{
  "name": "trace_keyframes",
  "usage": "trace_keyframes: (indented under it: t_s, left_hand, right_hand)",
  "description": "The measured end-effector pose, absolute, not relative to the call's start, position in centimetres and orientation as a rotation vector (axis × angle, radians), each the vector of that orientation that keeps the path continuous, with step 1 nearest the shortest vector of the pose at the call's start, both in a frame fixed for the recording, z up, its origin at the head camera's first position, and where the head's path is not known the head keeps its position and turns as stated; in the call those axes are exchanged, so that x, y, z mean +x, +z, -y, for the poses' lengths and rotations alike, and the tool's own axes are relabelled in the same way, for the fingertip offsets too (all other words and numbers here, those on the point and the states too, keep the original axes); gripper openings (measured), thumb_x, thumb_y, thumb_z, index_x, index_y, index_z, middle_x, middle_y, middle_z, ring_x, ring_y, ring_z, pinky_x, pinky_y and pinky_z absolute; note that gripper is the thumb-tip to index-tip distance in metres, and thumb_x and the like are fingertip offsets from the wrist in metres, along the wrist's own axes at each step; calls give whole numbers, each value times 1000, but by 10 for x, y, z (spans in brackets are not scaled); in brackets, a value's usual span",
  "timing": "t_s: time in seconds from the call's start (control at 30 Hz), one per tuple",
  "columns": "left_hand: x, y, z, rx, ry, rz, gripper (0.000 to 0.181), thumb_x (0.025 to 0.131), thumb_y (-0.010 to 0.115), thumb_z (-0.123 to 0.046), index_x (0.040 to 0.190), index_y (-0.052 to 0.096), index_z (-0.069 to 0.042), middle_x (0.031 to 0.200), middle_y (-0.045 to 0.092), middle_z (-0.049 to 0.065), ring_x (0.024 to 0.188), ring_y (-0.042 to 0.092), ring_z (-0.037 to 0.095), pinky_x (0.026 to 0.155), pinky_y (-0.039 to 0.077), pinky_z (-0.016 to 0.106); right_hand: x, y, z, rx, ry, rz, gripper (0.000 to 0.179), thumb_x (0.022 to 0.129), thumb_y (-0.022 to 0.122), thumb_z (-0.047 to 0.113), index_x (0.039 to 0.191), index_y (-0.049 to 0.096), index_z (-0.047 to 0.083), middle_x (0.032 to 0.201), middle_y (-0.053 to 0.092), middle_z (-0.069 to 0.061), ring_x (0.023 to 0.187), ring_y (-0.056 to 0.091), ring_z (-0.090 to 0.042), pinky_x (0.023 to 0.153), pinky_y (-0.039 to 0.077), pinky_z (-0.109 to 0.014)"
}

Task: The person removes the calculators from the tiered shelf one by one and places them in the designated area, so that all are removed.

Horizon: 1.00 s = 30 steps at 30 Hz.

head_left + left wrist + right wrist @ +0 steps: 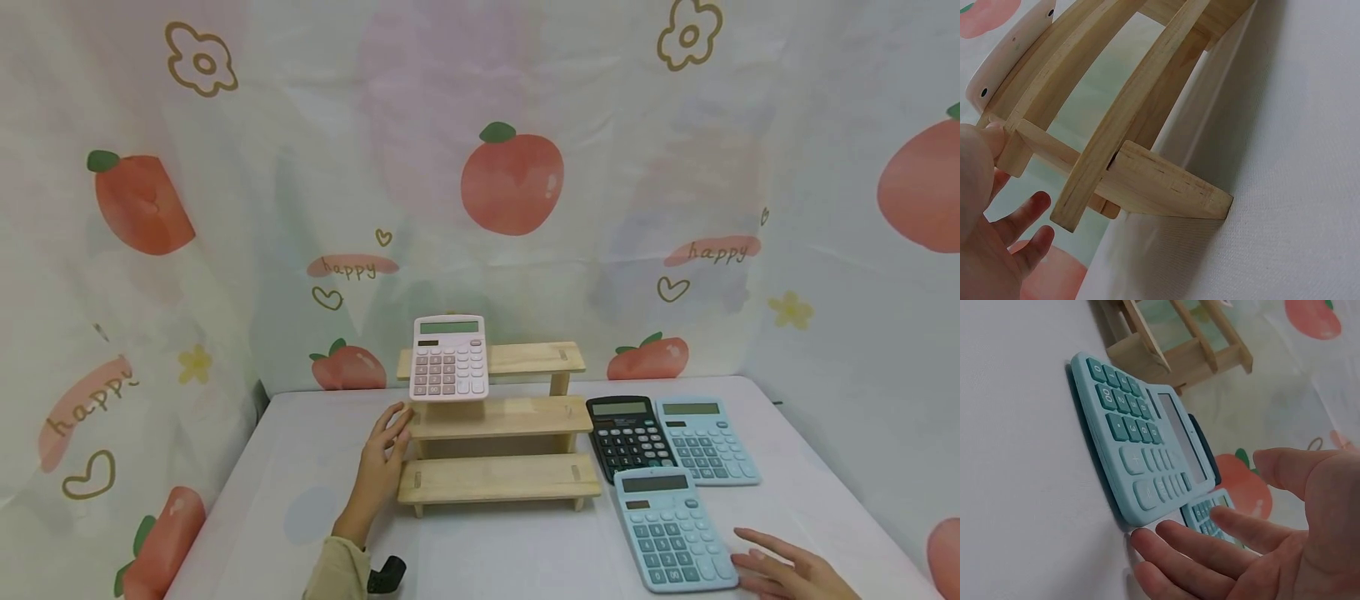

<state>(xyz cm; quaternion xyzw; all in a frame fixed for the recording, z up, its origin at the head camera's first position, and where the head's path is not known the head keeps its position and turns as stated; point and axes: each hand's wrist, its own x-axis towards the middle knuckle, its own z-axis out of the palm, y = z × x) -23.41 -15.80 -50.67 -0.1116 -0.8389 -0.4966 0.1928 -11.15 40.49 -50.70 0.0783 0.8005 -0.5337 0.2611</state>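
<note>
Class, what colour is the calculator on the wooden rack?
The calculator is pale pink, clearest in the head view.

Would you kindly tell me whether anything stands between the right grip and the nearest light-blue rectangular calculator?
Nothing visible does: the right grip lies beside the lower right corner of the nearest light-blue rectangular calculator. The black rectangular calculator and farther light-blue calculator lie beyond it.

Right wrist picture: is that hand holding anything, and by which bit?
Nothing is held: the right hand is open, its fingers beside a corner of the nearest blue calculator, not gripping it.
</note>
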Motion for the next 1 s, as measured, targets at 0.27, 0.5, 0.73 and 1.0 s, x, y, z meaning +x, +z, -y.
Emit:
trace_keyframes:
  t_s: [0.27,0.5,0.73,1.0]
  left_hand:
    - [-234,-507,157,-325,-1381,2346,39,106,54,-19,140,59,-1,155,47,16,141,47,40,93,50,48]
    - [-234,-507,157,-312,-1393,2347,39,106,53,-19,140,59,-2,156,46,15,142,46,40,94,49,48]
    - [-233,-507,157,-311,-1390,2347,39,105,53,-19,139,59,-1,156,46,15,142,47,40,93,49,48]
    - [-234,-508,158,-327,-1361,2334,38,105,54,-17,138,60,0,154,47,17,139,49,42,92,51,53]
  right_hand:
    - [-119,-487,-392,285,-1315,-2325,81,107,39,52,155,18,-10,141,56,-31,113,71,-33,91,59,-38]
    - [-130,-475,-383,113,-1387,-2299,72,110,39,41,154,18,-12,141,56,-31,109,73,-19,90,59,-33]
    - [-141,-467,-361,-15,-1459,-2314,66,111,38,35,152,23,-14,141,55,-33,108,73,-15,90,59,-31]
    - [-154,-459,-336,6,-1526,-2299,68,111,37,40,156,22,-9,145,54,-29,115,71,-23,94,58,-33]
